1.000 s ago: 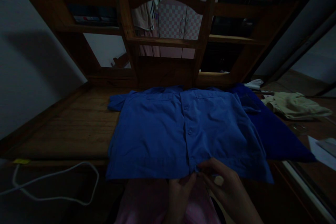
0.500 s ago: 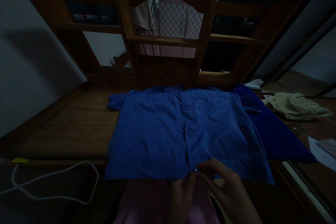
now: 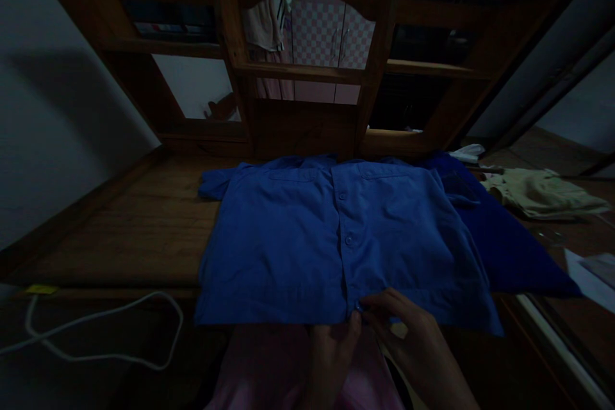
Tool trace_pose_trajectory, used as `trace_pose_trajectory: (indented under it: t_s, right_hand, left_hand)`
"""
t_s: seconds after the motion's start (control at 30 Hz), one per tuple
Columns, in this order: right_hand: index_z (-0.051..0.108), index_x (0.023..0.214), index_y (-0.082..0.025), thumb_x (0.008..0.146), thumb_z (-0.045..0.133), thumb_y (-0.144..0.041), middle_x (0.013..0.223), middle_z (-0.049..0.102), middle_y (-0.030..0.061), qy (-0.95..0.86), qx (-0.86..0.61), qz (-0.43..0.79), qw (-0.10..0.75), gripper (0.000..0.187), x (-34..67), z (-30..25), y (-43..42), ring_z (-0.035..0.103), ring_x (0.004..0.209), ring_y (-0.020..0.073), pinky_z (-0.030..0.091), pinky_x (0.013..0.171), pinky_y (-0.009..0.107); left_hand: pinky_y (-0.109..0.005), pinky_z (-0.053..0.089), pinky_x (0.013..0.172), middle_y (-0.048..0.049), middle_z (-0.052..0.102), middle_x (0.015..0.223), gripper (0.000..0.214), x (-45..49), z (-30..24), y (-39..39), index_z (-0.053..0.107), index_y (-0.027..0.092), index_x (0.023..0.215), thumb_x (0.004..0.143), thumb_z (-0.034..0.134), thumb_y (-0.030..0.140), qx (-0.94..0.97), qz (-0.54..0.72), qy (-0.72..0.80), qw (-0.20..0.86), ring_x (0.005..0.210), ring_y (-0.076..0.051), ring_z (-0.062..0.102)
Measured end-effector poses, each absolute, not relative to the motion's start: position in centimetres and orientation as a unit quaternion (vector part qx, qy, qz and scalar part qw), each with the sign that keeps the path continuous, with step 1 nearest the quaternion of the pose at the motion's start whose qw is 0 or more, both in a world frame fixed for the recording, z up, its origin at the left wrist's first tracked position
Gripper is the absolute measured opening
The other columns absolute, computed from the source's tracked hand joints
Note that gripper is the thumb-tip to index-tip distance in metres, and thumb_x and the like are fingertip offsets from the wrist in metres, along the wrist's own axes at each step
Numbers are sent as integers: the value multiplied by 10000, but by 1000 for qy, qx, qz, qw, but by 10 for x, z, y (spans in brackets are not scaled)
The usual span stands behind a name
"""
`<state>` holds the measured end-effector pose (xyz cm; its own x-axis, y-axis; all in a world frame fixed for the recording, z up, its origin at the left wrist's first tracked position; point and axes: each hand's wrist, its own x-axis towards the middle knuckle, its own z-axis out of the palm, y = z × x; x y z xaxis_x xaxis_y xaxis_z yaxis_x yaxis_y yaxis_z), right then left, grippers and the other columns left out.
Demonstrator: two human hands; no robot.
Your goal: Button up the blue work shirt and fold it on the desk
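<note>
A blue shirt (image 3: 278,243) lies front side up on the wooden desk, its hem hanging at the near edge. Down its front band sit an upper button (image 3: 342,196) and a middle button (image 3: 349,240). At the hem, the bottom button (image 3: 358,307) is between my fingertips. My left hand (image 3: 334,349) pinches the hem from below, with its thumb by that button. From the right, my right hand (image 3: 408,327) has thumb and forefinger closed at the button and the cloth beside it. The dim light hides the exact finger contact.
A wooden desk (image 3: 129,224) carries an upright shelf frame (image 3: 307,73) at the back. Dark blue cloth (image 3: 519,256) lies under the shirt's right side. Beige folded cloth (image 3: 548,195) and a white sheet (image 3: 589,282) are farther right. A white cable (image 3: 110,359) loops at front left.
My left thumb has moved slightly up beside the bottom button. My right hand stays at the hem, nearly unmoved. The view has shifted a little.
</note>
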<state>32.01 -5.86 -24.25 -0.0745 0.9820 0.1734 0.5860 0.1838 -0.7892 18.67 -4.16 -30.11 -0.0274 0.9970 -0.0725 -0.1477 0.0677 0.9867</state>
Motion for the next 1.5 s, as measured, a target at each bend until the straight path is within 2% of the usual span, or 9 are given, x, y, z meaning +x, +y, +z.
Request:
trace_pose_trajectory:
  t_s: [0.1, 0.27, 0.47, 0.7, 0.87, 1.03, 1.17, 1.37, 1.5]
  right_hand:
    - [649, 955, -231, 864, 547, -203, 859, 619, 26, -690, -572, 264, 356, 139, 321, -242, -57, 609, 765, 157, 481, 665, 244]
    - [649, 946, -228, 874, 547, -214, 846, 621, 27, -710, -572, 231, 339, 126, 322, -244, -55, 612, 759, 153, 490, 662, 244]
    - [651, 992, -205, 893, 512, -234, 866, 634, 59, -762, -561, 102, 307, 173, 322, -259, -56, 619, 729, 159, 512, 636, 254]
    - [620, 1054, -178, 907, 490, -176, 837, 614, 54, -801, -516, 12, 305, 196, 325, -266, -55, 602, 675, 146, 499, 586, 254]
    - [616, 1031, -151, 921, 470, -175, 782, 600, 53, -808, -495, -35, 317, 185, 323, -259, -52, 583, 630, 144, 479, 545, 250]
    - [613, 1035, -153, 923, 474, -182, 771, 591, 50, -810, -494, -25, 315, 181, 324, -258, -52, 574, 631, 140, 463, 544, 241]
    - [607, 1058, -171, 905, 504, -158, 807, 598, 51, -810, -498, -15, 311, 184, 326, -261, -53, 577, 662, 143, 465, 569, 242]
    - [589, 1083, -176, 894, 506, -114, 837, 594, 45, -807, -502, -8, 312, 215, 325, -262, -54, 567, 702, 141, 449, 607, 245]
    - [584, 1041, -167, 896, 501, -113, 783, 570, 31, -811, -490, -22, 318, 176, 324, -260, -54, 531, 658, 131, 402, 575, 237]
  left_hand:
    - [-376, 466, 926, -127, 706, 913, 374, 187, -297, -41, 711, 131, 883, 683, 689, 446, 439, 532, 483, 540, 954, -287, 636]
    - [-348, 499, 880, -109, 718, 826, 341, 186, -286, -41, 730, 160, 768, 622, 719, 468, 427, 526, 501, 538, 899, -297, 655]
    - [-329, 522, 848, -109, 728, 841, 329, 182, -290, -41, 749, 165, 789, 658, 694, 462, 480, 504, 509, 506, 881, -299, 664]
    - [-374, 482, 927, -122, 709, 980, 320, 183, -308, -41, 717, 138, 966, 776, 591, 363, 558, 479, 509, 447, 972, -273, 642]
    - [-359, 486, 924, -129, 693, 1035, 325, 181, -312, -40, 692, 133, 1029, 829, 541, 341, 602, 471, 487, 423, 999, -259, 635]
    - [-374, 471, 941, -117, 704, 1002, 329, 182, -302, -41, 717, 155, 982, 800, 575, 389, 560, 483, 485, 467, 998, -276, 631]
    - [-359, 468, 947, -106, 711, 975, 361, 184, -295, -43, 735, 167, 907, 705, 671, 460, 450, 500, 497, 548, 1022, -302, 616]
    - [-403, 429, 989, -100, 707, 985, 403, 182, -300, -42, 710, 175, 919, 662, 706, 485, 375, 500, 528, 575, 1051, -302, 604]
    - [-423, 378, 1032, -103, 700, 1016, 395, 181, -302, -42, 708, 171, 912, 647, 722, 464, 337, 497, 535, 594, 1109, -311, 571]
